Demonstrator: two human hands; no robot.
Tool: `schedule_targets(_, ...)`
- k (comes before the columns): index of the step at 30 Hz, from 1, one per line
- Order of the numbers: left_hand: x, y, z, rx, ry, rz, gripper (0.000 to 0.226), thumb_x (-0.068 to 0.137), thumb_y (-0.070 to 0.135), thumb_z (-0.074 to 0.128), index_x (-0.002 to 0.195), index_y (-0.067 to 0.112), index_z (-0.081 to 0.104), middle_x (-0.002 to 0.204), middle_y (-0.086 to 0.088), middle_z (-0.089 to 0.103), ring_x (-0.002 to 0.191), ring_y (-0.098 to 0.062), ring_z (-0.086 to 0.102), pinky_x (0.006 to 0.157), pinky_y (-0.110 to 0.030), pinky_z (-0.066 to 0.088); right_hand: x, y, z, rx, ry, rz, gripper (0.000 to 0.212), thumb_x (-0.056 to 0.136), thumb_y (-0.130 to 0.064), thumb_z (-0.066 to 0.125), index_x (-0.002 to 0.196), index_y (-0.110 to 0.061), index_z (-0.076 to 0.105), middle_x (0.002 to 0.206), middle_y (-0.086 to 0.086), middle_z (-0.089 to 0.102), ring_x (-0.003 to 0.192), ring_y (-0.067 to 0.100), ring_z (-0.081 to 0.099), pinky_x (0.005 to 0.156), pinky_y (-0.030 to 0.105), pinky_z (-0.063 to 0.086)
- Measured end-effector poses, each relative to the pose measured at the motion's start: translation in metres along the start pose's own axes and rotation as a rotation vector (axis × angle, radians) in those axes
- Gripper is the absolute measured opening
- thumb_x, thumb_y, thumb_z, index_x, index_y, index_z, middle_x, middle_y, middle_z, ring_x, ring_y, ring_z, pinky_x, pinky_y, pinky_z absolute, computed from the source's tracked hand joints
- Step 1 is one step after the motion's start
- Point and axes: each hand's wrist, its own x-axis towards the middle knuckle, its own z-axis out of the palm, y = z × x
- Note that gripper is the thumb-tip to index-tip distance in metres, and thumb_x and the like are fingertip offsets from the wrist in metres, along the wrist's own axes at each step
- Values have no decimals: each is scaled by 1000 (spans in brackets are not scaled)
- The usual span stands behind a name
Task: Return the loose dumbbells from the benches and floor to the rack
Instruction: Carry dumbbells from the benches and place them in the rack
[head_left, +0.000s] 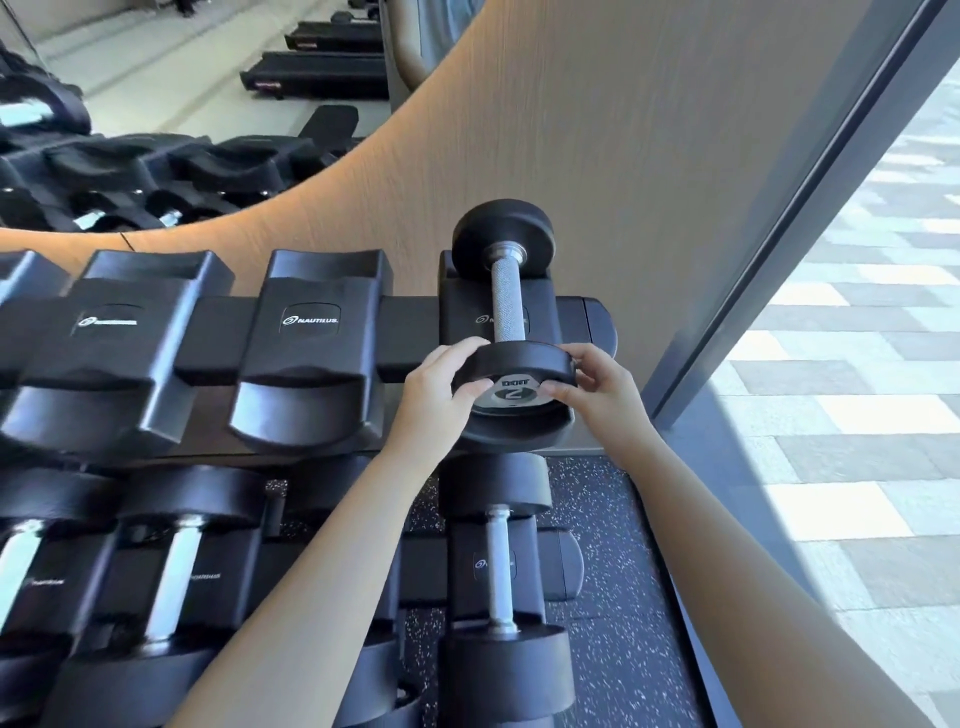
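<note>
Black rubber-headed dumbbell (506, 301) lies in the top right-end cradle of the rack (311, 291), long axis pointing straight away from the person. Left hand (441, 397) and right hand (605, 397) each grip the near head's rim from opposite sides (equally near), so a seating push would run along it.

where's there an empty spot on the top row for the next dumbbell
Free: the Nautilus cradle directly left of the dumbbell that the left hand and right hand grip, and the next cradle further left. Crowded: the lower tier, with lower-left dumbbells side by side and a lower-right dumbbell under the held one.
</note>
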Motion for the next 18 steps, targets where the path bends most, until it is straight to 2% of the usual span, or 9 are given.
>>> schedule_targets(3, -1, 5, 2, 0, 35, -6, 40, 78, -3, 65, 116, 11, 60, 98, 2, 57, 90, -12, 52, 81, -11, 37, -1, 0, 1, -13, 14, -2, 35, 74, 3, 69, 86, -28, 58, 89, 9, 63, 81, 17, 60, 85, 40, 48)
schedule_targets(6, 2, 8, 1, 47, 20, 22, 38, 77, -5, 65, 113, 8, 61, 97, -5, 59, 91, -18, 54, 82, -18, 38, -4, 1, 4, 15, 25, 22, 33, 76, 3, 67, 86, -27, 58, 90, 9, 62, 85, 18, 59, 87, 42, 48)
schedule_targets(10, 5, 11, -1, 106, -13, 63, 37, 77, -5, 64, 113, 4, 61, 97, -12, 60, 90, -20, 54, 82, -14, 35, -5, 1, 3, 72, 25, 50, 31, 77, 5, 64, 87, -24, 57, 93, 11, 61, 87, 20, 59, 89, 45, 48)
schedule_targets(15, 7, 12, -7, 149, -74, 73, 39, 80, -2, 63, 117, 9, 59, 99, -8, 59, 89, -16, 50, 81, -10, 31, -8, 5, 10, 188, 38, 86, 27, 80, 6, 61, 100, -12, 56, 95, 10, 61, 89, 21, 58, 90, 44, 47)
schedule_targets(18, 7, 12, -11, 174, -98, 56, 42, 82, 2, 62, 123, 12, 56, 102, -5, 57, 93, -16, 50, 79, -9, 29, -9, 4, 11, 169, 44, 83, 28, 81, 2, 63, 104, -13, 56, 99, 8, 61, 93, 21, 58, 90, 42, 47)
